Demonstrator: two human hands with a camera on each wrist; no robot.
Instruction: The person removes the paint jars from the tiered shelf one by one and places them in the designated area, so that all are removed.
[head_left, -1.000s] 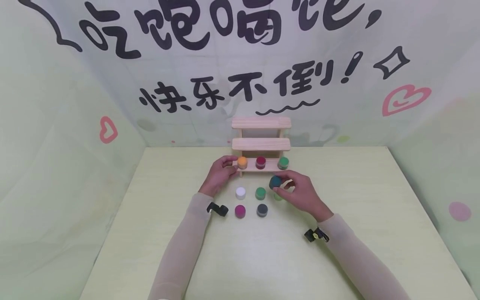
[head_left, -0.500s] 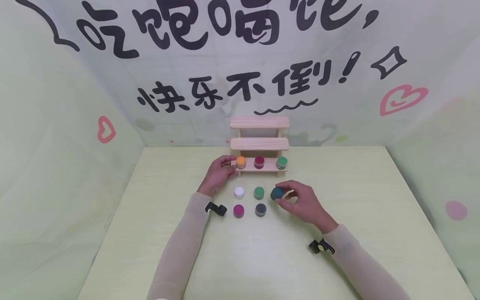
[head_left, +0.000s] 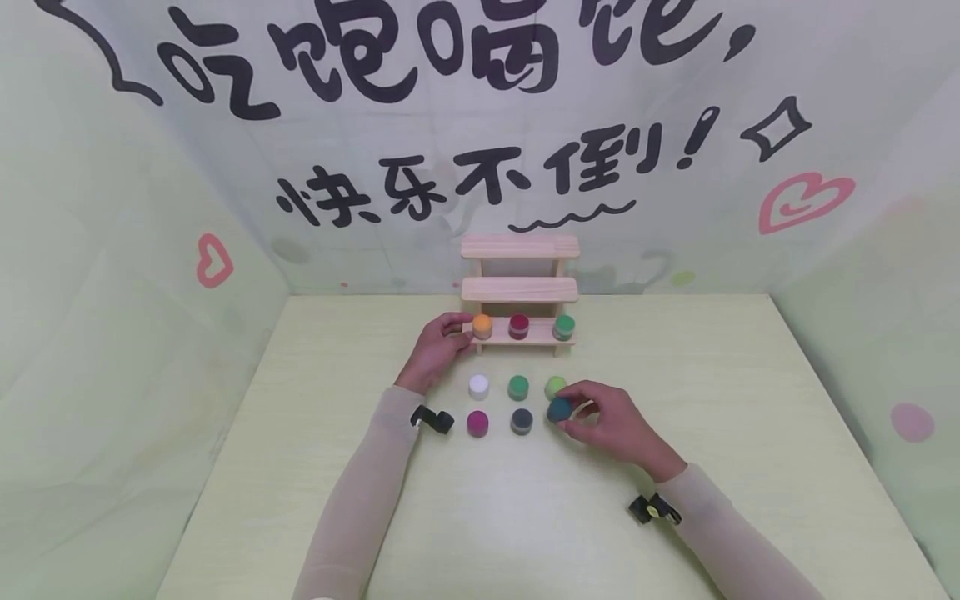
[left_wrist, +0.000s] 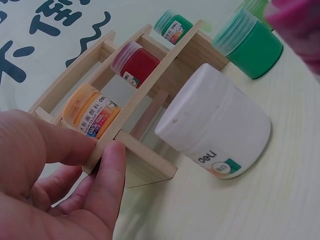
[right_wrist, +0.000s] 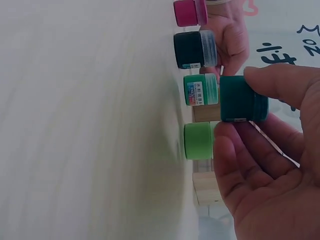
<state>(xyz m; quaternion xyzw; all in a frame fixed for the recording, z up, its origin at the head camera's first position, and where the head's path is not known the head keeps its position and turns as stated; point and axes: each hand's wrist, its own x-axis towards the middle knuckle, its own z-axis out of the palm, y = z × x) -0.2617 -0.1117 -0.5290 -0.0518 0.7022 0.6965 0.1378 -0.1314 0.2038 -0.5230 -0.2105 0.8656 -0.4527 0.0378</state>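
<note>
My right hand [head_left: 615, 423] pinches a dark teal paint jar [right_wrist: 237, 99] between thumb and fingers, held above the table in the right wrist view. It is just in front of a light green jar [head_left: 555, 387]. My left hand [head_left: 437, 346] grips the left end of the lowest step of a small three-tier wooden stand [left_wrist: 145, 90]. Right beside those fingers, an orange jar [left_wrist: 91, 111] sits on that step. A dark red jar [head_left: 518, 326] and a green jar [head_left: 564, 327] stand farther right along it.
In front of the stand are a white jar [head_left: 478, 386], another green jar [head_left: 518, 387], a magenta jar [head_left: 477, 423] and a dark grey-looking jar [head_left: 522, 421]. A printed cloth backdrop [head_left: 420, 250] rises behind the table [head_left: 480, 517].
My right hand has carried the teal jar away from the stand, toward the table's front, passing over the light green jar, which shows again. The left hand keeps its place on the stand.
</note>
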